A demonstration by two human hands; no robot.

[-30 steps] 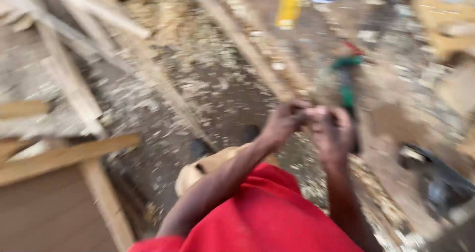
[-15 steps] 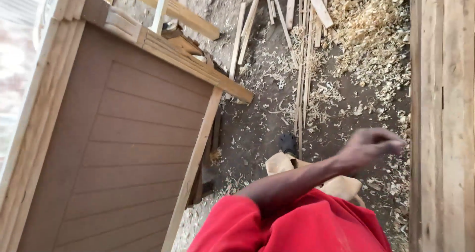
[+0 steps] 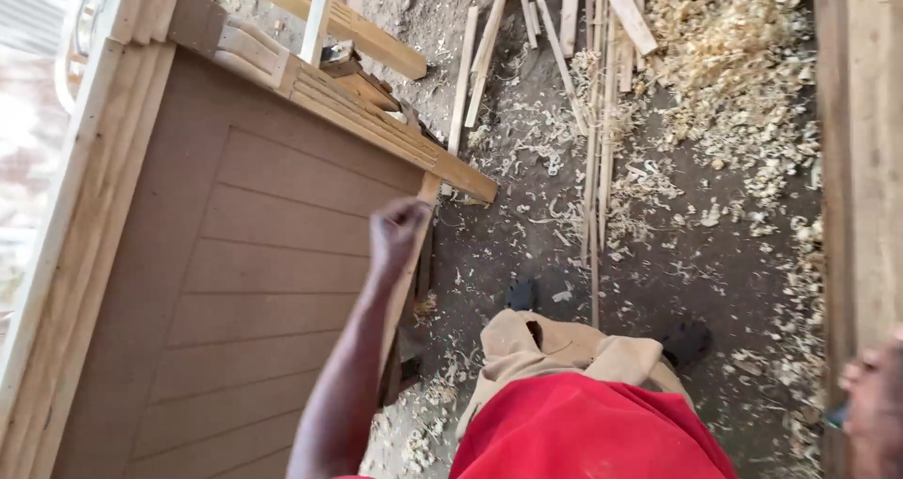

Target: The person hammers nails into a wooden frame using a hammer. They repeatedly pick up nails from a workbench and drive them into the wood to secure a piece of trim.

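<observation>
Observed from above: the left hand (image 3: 397,230) is raised over the right-hand edge of a large brown panelled door (image 3: 254,281) that lies flat, and it is curled into a loose fist; whether it holds anything cannot be told from this angle. The hand sits at the door's pale wooden side rail (image 3: 411,272), just below the corner where that rail meets the moulded top rail (image 3: 376,126); actual contact with the wood cannot be confirmed. The right hand (image 3: 873,413) shows only in part at the lower right edge of the frame, blurred, with a small dark-blue object (image 3: 835,416) against its fingers; its kind and the degree of closure cannot be told. That hand is next to a tall, pale plank (image 3: 861,159) running up the right side of the view, well apart from the door. Between door and plank is a dirt floor (image 3: 677,272) strewn with wood shavings (image 3: 743,93), thickest at upper right. A bundle of thin wooden strips (image 3: 594,159) lies on the floor near the middle, with further laths (image 3: 475,60) fanned out beyond it. A heavier timber (image 3: 329,18) rests across the upper end of the door. The person wears a red shirt (image 3: 593,432) and tan trousers (image 3: 555,347), with dark shoes (image 3: 523,295) planted on the floor just beside the door.
</observation>
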